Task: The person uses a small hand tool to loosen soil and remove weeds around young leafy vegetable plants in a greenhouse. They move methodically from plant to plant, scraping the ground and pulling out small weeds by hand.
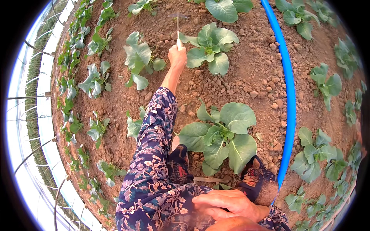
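Observation:
My left hand [177,56] reaches far forward and grips the pale handle of a small hand hoe [178,36]. A thin metal shaft runs from the handle to a blurred blade at the soil. Just right of this hand grows a broad-leaved brassica plant [212,46]; another leafy plant [138,57] stands on its left. My right hand [231,203] lies over the floral cloth at my lap, holding nothing. Between my shoes a larger brassica plant [221,134] spreads its leaves, partly covering the right shoe.
A blue hose [286,66] runs lengthwise to the right. Rows of similar plants [95,80] line the left, with more plants [326,83] beyond the hose. Dry, cloddy soil [245,83] lies between them. Metal hoops and white sheeting [46,115] border the far left.

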A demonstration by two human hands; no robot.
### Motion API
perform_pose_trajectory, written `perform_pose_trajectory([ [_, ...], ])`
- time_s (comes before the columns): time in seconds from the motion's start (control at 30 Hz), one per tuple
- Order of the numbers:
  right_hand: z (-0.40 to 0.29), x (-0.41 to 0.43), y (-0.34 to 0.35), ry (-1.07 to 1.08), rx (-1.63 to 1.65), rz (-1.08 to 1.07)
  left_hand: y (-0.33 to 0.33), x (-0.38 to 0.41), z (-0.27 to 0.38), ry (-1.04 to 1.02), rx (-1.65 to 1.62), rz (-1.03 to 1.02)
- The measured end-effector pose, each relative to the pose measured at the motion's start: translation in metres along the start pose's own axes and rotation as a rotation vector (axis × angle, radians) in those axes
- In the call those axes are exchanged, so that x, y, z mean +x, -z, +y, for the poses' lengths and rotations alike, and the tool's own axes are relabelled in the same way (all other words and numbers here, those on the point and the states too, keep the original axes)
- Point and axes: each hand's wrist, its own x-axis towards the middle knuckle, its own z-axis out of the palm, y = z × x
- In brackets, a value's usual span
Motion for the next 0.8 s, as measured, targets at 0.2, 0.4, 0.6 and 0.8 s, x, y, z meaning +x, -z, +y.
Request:
perform_pose_trajectory([
  [0.2,-0.004,-0.004,0.011,-0.010,0.025,0.017,0.076,-0.085,-0.041,0.131,-0.016,-0.112],
  [0.4,-0.001,-0.001,0.009,0.020,0.042,-0.028,0.065,-0.075,-0.064,0.022,0.225,-0.001],
  [0.6,0.002,0.001,0.004,0.028,0.032,-0.018,0.056,-0.057,-0.030,-0.182,0.279,-0.075],
  [0.8,0.000,0.001,0.003,0.014,0.042,-0.026,0.088,-0.032,-0.053,-0.128,0.679,0.227],
])
